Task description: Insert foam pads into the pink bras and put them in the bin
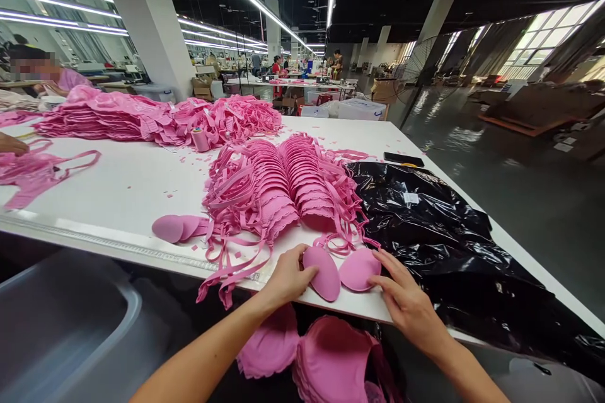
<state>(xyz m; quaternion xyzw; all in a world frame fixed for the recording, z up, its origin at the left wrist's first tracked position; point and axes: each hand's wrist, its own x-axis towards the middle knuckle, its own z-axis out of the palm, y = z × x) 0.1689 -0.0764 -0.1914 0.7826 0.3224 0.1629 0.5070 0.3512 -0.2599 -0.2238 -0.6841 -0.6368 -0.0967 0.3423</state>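
My left hand (293,274) pinches a pink oval bra pad (323,274) between thumb and fingers near the table's front edge. Just to its right, my right hand (401,293) grips the side of a second pink bra pad (360,269). Behind both pads stands a nested stack of pink bras (283,182), straps spilling to the sides and over the table edge. More loose pads (169,228) lie left of the stack. Below the table edge, other pink bras (331,356) hang or rest, cups facing up; what supports them is hidden.
Black plastic sheeting (435,220) covers the table's right side, with a dark flat object (404,158) behind it. A long heap of pink bras (142,116) and a thread spool (200,140) sit farther back. A grey bin (127,308) stands lower left. A co-worker's hand (13,145) is at far left.
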